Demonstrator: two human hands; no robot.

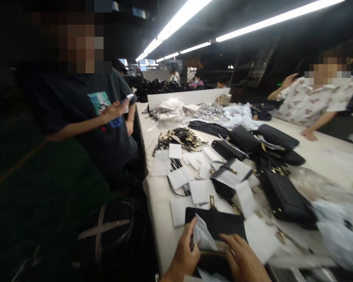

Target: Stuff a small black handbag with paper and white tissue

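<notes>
Head view: long white table [159, 196] runs from the near edge back to a white board [188, 97] across its far end. No brand, label or writing readable anywhere; the only print is a graphic on a dark T-shirt [98, 102], too blurred to read.

Largest to smallest:
- People: 2 at the table besides the wearer. One on the left in the dark T-shirt, holding a phone [130, 96] up. One on the right in a patterned shirt [308, 102], one hand flat on the table. Several more figures far back, too small to count.
- Ceiling: 2 long light strips [179, 17], shorter ones further back.
- Dark bin [108, 231] with a pale crossed strap on the floor left of the table.
- Clear plastic sheeting [338, 231] piled at the right edge.
- Black handbags: about 6 loose in a cluster mid-table [284, 196], gold hardware on them; overlap makes the count uncertain.
- Heap of black straps with gold fittings [184, 138] behind them.
- White paper squares [181, 177]: a dozen or more, scattered flat among the bags.

Hands: black bag [220, 223] sits at the near table edge, flap open toward the camera, between both hands. Left hand [184, 256] pinches a white tissue wad [202, 237] at the bag's opening, thumb and fingers closed on it. Right hand [243, 260] is loosely curled, fingers resting on the bag's front edge; can't tell if it's actually clamping.
</notes>
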